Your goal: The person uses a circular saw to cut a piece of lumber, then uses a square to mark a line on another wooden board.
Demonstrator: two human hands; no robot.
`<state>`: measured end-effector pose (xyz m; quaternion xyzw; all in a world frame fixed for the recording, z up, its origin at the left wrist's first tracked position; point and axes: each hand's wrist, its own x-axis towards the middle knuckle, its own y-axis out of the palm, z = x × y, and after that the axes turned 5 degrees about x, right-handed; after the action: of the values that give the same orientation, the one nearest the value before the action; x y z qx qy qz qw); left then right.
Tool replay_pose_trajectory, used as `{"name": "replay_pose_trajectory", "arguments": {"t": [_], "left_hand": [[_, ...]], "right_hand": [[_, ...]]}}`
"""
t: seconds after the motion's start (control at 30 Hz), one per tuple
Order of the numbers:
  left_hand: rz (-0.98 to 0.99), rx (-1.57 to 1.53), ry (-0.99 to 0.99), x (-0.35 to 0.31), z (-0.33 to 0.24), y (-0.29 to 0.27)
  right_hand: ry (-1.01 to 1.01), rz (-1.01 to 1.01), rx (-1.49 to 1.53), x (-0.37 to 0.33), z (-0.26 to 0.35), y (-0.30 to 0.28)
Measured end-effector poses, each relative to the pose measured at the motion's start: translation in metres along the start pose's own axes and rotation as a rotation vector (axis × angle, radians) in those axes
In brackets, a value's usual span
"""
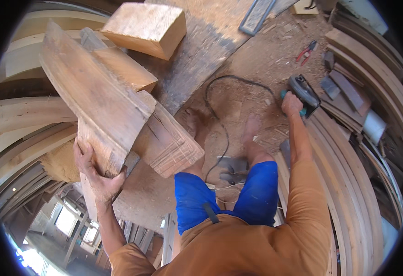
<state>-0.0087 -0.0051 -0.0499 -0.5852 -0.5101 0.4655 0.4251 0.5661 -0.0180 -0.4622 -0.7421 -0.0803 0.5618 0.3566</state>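
My left hand [99,177] grips the near end of a light wooden block [101,152], its thumb and fingers spread around the sides. Over this block lies a long, slightly curved wooden slab [91,87]. A squared timber [167,142] with saw marks across its end juts out beneath the slab towards my legs. Off to the right, my right hand [292,105] is closed on the teal handle of a dark power tool that looks like a circular saw [306,91]. It is held away from the wood, low on the right side.
A thick wooden block [144,25] and a smaller one [123,66] rest by a worn plank [192,55]. A black cord [226,131] loops across the sawdust-covered floor near my bare feet. Red-handled pliers [306,53] lie at far right. Stacked boards [348,175] line the right side.
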Motion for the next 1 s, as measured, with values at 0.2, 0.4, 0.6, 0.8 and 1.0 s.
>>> {"name": "replay_pose_trajectory", "arguments": {"t": [0.2,0.4,0.6,0.8,1.0], "left_hand": [[0.026,-0.017,0.093,0.005,0.009,0.003],[0.042,-0.015,0.065,0.012,-0.001,-0.003],[0.013,0.075,0.041,0.004,-0.001,-0.003],[-0.083,0.01,0.015,0.0,0.008,0.006],[-0.04,0.008,-0.048,0.008,-0.007,-0.009]], "right_hand": [[-0.315,-0.094,-0.011,0.034,0.02,0.117],[-0.465,0.09,-0.135,0.031,0.067,0.165],[-0.423,0.08,-0.016,-0.04,0.104,0.074],[-0.481,-0.557,1.009,-0.248,0.147,-0.211],[-0.898,-0.746,0.382,-0.289,0.247,-0.325]]}}
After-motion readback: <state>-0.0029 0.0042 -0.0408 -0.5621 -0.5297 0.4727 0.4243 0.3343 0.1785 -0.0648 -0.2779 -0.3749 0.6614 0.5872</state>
